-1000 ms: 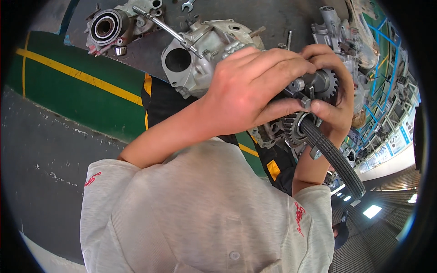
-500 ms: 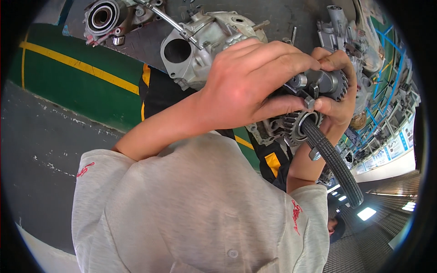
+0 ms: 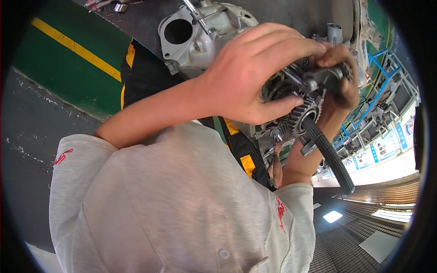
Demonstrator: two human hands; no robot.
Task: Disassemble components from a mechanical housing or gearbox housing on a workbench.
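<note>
My left hand point(image 3: 255, 75) reaches across from the left, curled round the near side of a gear assembly point(image 3: 277, 88). Its thumb presses by the rim of a toothed gear point(image 3: 304, 113), while the fingertips meet my right hand on the far side. My right hand point(image 3: 343, 79), smeared by motion, has its fingers bent round a dark metal part with a toothed end point(image 3: 328, 77). From the gear's centre a long dark splined shaft point(image 3: 328, 152) slants toward me. A small metal block point(image 3: 308, 148) shows beside the shaft, in front of my right forearm.
A silver gearbox housing point(image 3: 195, 54) with a round hole lies on the dark bench point(image 3: 282, 11). Another person's forearm point(image 3: 276, 168) shows below the gears. Blue-framed racks point(image 3: 378, 107) with parts stand at the right. A yellow line point(image 3: 75, 48) crosses the green floor.
The view has shifted. My left thumb has come away from my right fingers and the small metal piece between them. My right hand and the dark toothed part have moved and now blur.
</note>
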